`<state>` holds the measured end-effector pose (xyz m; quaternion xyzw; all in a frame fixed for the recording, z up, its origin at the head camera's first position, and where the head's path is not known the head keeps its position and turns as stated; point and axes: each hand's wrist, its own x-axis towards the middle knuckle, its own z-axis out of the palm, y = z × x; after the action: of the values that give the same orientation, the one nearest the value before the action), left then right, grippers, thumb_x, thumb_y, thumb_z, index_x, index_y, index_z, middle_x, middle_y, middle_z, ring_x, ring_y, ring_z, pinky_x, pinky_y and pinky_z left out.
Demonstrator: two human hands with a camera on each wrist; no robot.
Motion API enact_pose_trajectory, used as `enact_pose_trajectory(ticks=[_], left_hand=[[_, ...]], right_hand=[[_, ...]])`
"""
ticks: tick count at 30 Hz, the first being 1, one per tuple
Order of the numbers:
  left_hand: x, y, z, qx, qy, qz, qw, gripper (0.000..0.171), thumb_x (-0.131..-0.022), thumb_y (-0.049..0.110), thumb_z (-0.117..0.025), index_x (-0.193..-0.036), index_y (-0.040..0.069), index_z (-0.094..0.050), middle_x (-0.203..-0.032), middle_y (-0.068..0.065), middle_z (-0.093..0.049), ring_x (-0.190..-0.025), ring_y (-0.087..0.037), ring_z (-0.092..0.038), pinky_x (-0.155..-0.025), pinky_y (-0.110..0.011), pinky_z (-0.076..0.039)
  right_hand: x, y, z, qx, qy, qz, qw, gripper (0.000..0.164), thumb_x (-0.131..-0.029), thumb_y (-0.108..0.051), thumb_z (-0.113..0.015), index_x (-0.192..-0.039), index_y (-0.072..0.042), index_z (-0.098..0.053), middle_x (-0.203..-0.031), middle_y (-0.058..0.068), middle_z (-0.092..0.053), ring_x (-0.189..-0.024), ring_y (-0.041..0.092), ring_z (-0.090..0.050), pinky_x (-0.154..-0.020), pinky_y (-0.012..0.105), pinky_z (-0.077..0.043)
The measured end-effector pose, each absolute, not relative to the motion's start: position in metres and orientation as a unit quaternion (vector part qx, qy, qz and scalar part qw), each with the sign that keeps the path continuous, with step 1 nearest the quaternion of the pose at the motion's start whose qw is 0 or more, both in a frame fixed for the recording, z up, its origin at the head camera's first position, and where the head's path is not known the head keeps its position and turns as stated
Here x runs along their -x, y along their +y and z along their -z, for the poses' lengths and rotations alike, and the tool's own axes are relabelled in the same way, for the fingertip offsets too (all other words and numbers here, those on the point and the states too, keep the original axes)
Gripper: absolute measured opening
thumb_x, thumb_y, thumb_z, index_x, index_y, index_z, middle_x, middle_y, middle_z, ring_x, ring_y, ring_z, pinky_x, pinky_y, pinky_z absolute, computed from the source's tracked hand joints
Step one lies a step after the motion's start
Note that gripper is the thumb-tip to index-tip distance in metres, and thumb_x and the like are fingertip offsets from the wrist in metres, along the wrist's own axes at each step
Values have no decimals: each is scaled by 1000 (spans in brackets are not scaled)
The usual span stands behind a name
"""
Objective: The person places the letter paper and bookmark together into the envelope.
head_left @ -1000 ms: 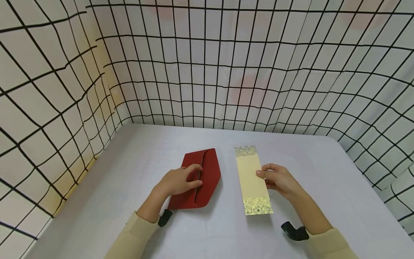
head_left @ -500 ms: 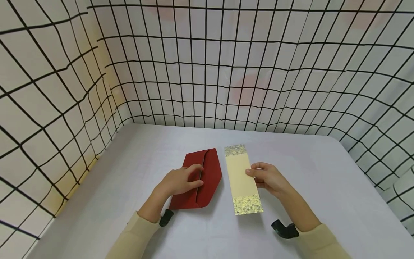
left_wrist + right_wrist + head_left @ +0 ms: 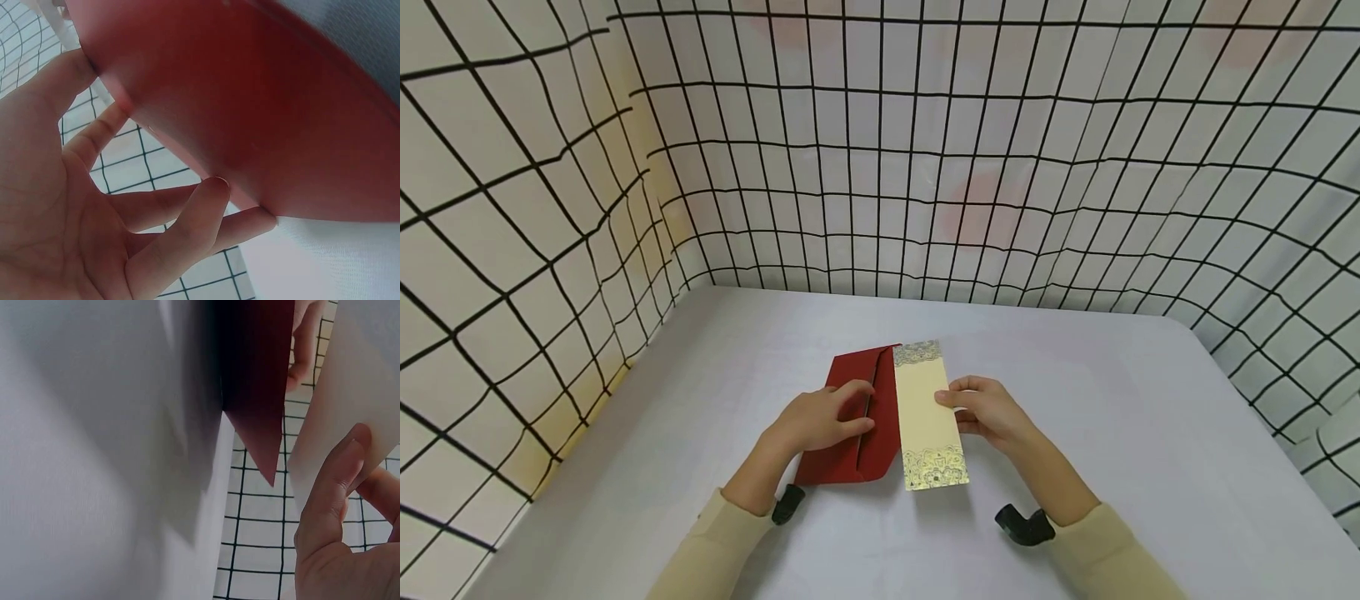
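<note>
A red envelope (image 3: 842,457) stands slightly off the white table, its flap unfolded toward the right and a dark slit running along its mouth. My left hand (image 3: 822,421) grips it from above, thumb and fingertips at the slit. In the left wrist view, the thumb (image 3: 203,209) and fingers meet the red paper's edge. My right hand (image 3: 988,411) pinches a long cream card (image 3: 921,408) by its right edge; ornate patterned bands cross its top and bottom. In the head view the card overlaps the flap. The right wrist view shows a gap between card and envelope.
A white-covered table (image 3: 1112,417) lies under both hands. Black grid netting (image 3: 895,167) over white walls encloses its back and sides. Black wrist mounts (image 3: 1025,527) sit by both wrists, just above beige sleeves (image 3: 1105,550).
The right hand has carried the cream card leftward, from well right of the envelope to overlapping its flap. The left hand and envelope have stayed almost in place.
</note>
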<state>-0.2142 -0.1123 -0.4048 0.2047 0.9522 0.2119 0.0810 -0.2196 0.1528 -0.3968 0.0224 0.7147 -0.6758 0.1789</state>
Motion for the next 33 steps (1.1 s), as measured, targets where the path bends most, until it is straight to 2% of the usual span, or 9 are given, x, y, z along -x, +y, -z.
enact_pose_trajectory(ticks=[11, 20, 33], left_hand=[[213, -110, 403, -192, 955, -208, 92, 46, -85, 50, -59, -126, 34, -45, -107, -2, -57, -81, -18, -55, -70, -35, -45], [214, -111, 403, -197, 954, -208, 92, 46, -86, 50, -58, -127, 33, -45, -109, -2, -57, -80, -18, -56, -72, -37, -45], [217, -113, 407, -202, 951, -215, 92, 45, -86, 49, -58, -126, 35, -44, -104, 0, -58, -77, -16, -55, -69, -37, -44]], right_hand=[[224, 131, 399, -48, 740, 657, 137, 26, -81, -11, -70, -92, 4, -53, -73, 8, -61, -57, 16, -60, -57, 28, -52], [227, 120, 400, -59, 748, 648, 132, 24, -80, -9, -69, -91, 5, -53, -72, 9, -61, -54, 16, -59, -56, 29, -52], [231, 110, 398, -65, 791, 598, 113, 21, -79, -8, -69, -87, 3, -53, -71, 10, -61, -53, 15, -59, -59, 34, -53]])
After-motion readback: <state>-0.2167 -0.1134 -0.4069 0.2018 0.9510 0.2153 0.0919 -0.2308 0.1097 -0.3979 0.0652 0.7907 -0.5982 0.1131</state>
